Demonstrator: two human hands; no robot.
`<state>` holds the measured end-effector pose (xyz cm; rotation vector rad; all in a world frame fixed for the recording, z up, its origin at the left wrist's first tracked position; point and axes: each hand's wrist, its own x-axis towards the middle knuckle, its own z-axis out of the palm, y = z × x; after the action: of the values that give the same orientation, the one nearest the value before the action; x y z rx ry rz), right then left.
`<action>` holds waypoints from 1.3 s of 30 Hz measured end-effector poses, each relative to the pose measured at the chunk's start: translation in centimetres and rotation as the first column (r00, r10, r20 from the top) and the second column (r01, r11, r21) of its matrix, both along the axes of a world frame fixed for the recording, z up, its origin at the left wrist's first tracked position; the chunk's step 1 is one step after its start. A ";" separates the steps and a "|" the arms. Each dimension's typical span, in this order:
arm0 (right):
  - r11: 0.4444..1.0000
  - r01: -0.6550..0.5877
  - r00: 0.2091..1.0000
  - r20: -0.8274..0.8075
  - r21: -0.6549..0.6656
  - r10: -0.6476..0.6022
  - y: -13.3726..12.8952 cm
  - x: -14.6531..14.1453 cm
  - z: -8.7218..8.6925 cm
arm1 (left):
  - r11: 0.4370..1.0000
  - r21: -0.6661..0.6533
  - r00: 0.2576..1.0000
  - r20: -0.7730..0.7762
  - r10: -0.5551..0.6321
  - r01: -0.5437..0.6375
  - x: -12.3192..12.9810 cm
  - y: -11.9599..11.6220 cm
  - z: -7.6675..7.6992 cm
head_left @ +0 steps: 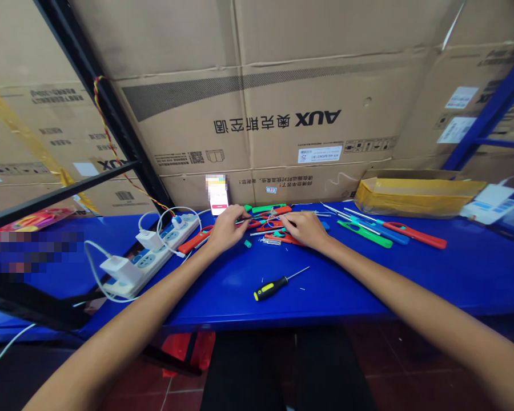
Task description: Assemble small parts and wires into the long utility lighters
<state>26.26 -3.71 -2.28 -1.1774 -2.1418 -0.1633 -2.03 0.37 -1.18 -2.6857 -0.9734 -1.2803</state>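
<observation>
Over a pile of long-nosed lighter parts [278,210] at the back of the blue table, my two hands work close together. My left hand [229,229] is closed, thumb and fingers pinched near a thin metal piece. Opposite it, my right hand [307,229] also pinches, its fingertips by a thin white wire; what each hand grips is too small to make out. Red and green plastic housings and metal tubes lie under and between the hands. A small teal piece [248,244] rests below my left hand. Nearer me lies a black and yellow screwdriver [272,289].
Red, blue and green long-nosed lighters [396,233] lie to the right, before a yellow-taped cardboard box [420,197]. A lit phone [220,197] leans at the back. On the left, a white power strip [165,251] holds chargers and cables beside a black shelf post [111,103].
</observation>
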 end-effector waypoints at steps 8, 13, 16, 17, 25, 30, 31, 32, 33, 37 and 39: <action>0.999 -0.007 0.985 -0.170 -0.047 -0.001 -0.1 -0.3 0.2 | 0.994 0.045 0.992 0.065 -0.106 0.103 0.4 -0.6 0.1; 0.998 0.006 0.982 -0.188 -0.069 -0.019 0.0 -0.2 -0.1 | 0.985 0.113 0.987 0.076 -0.143 0.134 0.6 -1.1 0.3; 0.998 0.042 0.984 -0.172 -0.051 -0.050 -0.1 -0.2 -0.1 | 0.979 0.145 0.986 0.058 -0.156 0.147 0.7 -1.2 0.5; 0.998 0.044 0.983 -0.178 -0.054 -0.054 -0.1 -0.2 -0.1 | 0.977 0.150 0.986 0.053 -0.159 0.149 0.7 -1.3 0.6; 0.988 -0.034 0.964 -0.265 -0.153 -0.007 -0.3 -0.4 0.3 | 0.992 0.062 0.993 0.031 -0.112 0.110 0.5 -1.4 0.7; 0.981 -0.065 0.942 -0.337 -0.181 0.000 -0.4 -0.6 0.5 | 0.994 0.048 0.995 0.009 -0.096 0.096 0.5 -1.4 0.7; 0.981 -0.064 0.938 -0.346 -0.183 -0.003 -0.4 -0.6 0.5 | 0.994 0.041 0.995 0.007 -0.098 0.097 0.5 -1.3 0.7; 0.981 -0.063 0.936 -0.352 -0.184 -0.006 -0.4 -0.6 0.5 | 0.994 0.027 0.995 0.007 -0.103 0.103 0.5 -1.3 0.6; 0.981 -0.063 0.936 -0.352 -0.185 -0.006 -0.4 -0.6 0.5 | 0.994 0.003 0.994 0.009 -0.111 0.111 0.6 -1.2 0.6; 0.977 -0.089 0.941 -0.338 -0.191 0.020 -0.2 -0.6 0.3 | 0.976 -0.189 0.992 -0.037 -0.119 0.110 0.8 -1.4 0.4; 0.977 -0.104 0.944 -0.328 -0.185 0.038 -0.2 -0.6 0.3 | 0.958 -0.275 0.991 -0.081 -0.108 0.082 1.0 -1.7 0.3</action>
<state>25.65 -3.94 -2.00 -1.1458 -1.9362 0.2683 -1.01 -1.32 -0.87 -3.0013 -1.0937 -1.0914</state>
